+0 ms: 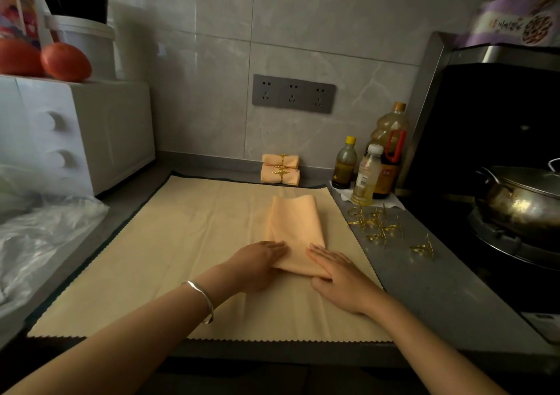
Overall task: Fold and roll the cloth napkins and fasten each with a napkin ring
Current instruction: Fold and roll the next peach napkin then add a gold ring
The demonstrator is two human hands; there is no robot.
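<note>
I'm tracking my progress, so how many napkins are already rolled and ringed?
2, stacked by the back wall: the upper rolled napkin on the lower rolled napkin. A folded napkin, not yet ringed, lies under the left hand and right hand. None seem hidden.

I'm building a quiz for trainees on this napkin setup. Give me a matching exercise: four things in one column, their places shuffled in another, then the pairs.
1. peach napkin
2. ringed napkins
3. loose gold rings
4. tomato

A. on the white appliance
B. on the bare counter, right of the mat
C. on the mat, under the left hand and right hand
D. stacked by the wall

Pairs: 1-C, 2-D, 3-B, 4-A
</note>
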